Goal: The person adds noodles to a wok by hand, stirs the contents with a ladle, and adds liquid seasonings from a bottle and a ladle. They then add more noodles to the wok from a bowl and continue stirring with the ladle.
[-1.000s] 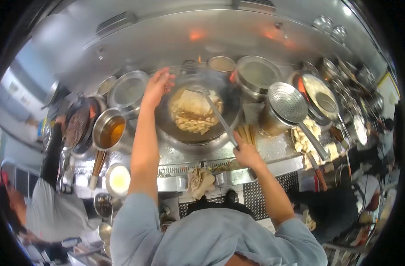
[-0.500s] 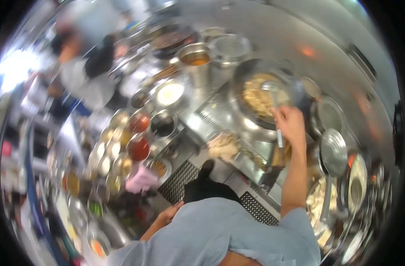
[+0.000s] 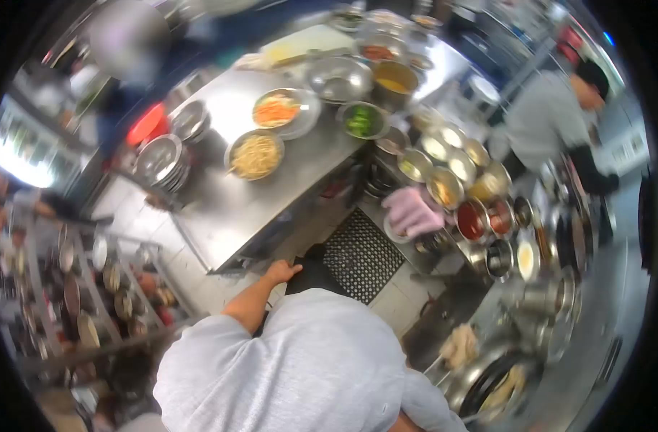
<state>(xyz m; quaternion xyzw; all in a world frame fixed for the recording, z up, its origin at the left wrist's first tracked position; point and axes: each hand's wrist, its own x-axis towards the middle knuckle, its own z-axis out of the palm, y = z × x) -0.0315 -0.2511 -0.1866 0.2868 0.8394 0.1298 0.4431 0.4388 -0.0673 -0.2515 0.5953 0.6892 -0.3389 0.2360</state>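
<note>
My left hand (image 3: 281,273) hangs by the black cloth over my thigh (image 3: 311,277), with its fingers curled and the thumb pointing to the right. I see nothing in it. My right hand lies out of sight; only the grey sleeve (image 3: 431,400) shows at the bottom. Beyond that sleeve, a wok (image 3: 535,371) holds pale food (image 3: 507,390), and a thin metal handle (image 3: 476,417) reaches towards it. A crumpled beige cloth (image 3: 459,347) lies beside the wok.
A steel table (image 3: 212,229) carries bowls of shredded orange food (image 3: 276,110) and noodle-like strips (image 3: 255,155). Sauce pots (image 3: 472,220) and a pink cloth (image 3: 412,213) stand to the right. Another person (image 3: 548,115) works beyond them. A perforated mat (image 3: 361,255) covers part of the floor.
My view has swung left, bringing the steel table into sight and shifting the wok to the lower right. My right hand, earlier holding a ladle over the wok, has left the view.
</note>
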